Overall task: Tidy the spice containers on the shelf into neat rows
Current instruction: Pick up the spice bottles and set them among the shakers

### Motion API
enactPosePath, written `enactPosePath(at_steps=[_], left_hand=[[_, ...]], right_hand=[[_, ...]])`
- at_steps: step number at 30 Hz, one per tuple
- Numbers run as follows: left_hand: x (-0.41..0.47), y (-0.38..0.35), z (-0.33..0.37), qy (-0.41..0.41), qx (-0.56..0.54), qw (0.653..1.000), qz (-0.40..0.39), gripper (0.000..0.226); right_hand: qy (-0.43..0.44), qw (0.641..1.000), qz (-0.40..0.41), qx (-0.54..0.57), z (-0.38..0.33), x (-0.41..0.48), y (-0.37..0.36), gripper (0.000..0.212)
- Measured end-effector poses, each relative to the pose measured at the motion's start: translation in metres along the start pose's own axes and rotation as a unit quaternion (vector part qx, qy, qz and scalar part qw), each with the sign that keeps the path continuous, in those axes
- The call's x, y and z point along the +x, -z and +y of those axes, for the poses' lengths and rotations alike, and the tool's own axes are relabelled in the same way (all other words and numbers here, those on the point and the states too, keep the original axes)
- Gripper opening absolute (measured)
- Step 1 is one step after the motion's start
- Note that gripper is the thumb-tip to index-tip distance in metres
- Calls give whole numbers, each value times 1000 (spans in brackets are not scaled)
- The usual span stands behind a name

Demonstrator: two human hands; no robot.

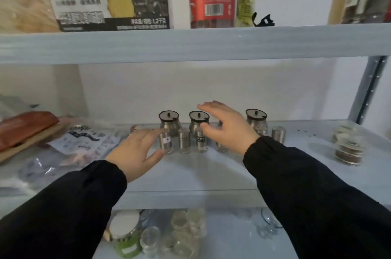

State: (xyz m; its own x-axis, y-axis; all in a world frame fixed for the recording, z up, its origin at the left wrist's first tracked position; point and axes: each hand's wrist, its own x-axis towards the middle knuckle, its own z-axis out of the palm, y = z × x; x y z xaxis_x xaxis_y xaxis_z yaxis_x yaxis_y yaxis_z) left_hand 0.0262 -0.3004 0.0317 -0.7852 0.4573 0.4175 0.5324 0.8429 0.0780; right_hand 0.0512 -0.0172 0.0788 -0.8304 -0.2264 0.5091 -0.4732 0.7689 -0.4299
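Along the middle shelf [211, 176], small steel shakers were found standing upright in a front row, with three lidded steel pots behind them, toward 12 o'clock. The leftmost shaker [166, 141], second shaker [184, 141] and third shaker [201, 142] were set just beside one another. A fourth shaker [221, 147] was partly hidden by the right hand [228, 127]. Two further shakers [278, 134] were placed apart at 3 o'clock, near the right pot [256, 120].

The left hand [137, 150] was held released, fingers straight, at 9 o'clock of the leftmost shaker. Its thumb tip was laid against the shaker's base, and nothing was grasped. The right hand was spread and relaxed in front of the middle pot [196, 124], holding nothing; whether it touched anything could not be told. The left pot [169, 123] was left uncovered.

Printed packets [84, 140] were seen at 9 o'clock and stacked clear tubs [348, 150] at 3 o'clock.
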Motion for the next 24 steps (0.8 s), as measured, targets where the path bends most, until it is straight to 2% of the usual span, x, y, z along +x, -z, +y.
enactPosePath(at_steps=[5, 8, 11, 14, 18, 24], left_hand=[[-53, 26, -53, 79, -3, 997, 11, 78], [-76, 37, -81, 93, 12, 996, -6, 74], [-91, 49, -105, 106, 20, 994, -5, 75], [-101, 59, -120, 111, 31, 993, 14, 76], [-107, 68, -139, 115, 29, 992, 35, 73], [-115, 74, -151, 110, 7, 992, 64, 61]], right_hand=[[48, 998, -47, 11, -61, 36, -72, 48], [58, 996, -72, -8, -90, 60, -115, 50], [21, 990, -134, -43, -111, 86, -154, 58], [-29, 978, -191, -80, -119, 109, -191, 50], [-66, 965, -209, -146, -99, 143, -231, 61], [-104, 951, -223, -189, -96, 165, -249, 50]])
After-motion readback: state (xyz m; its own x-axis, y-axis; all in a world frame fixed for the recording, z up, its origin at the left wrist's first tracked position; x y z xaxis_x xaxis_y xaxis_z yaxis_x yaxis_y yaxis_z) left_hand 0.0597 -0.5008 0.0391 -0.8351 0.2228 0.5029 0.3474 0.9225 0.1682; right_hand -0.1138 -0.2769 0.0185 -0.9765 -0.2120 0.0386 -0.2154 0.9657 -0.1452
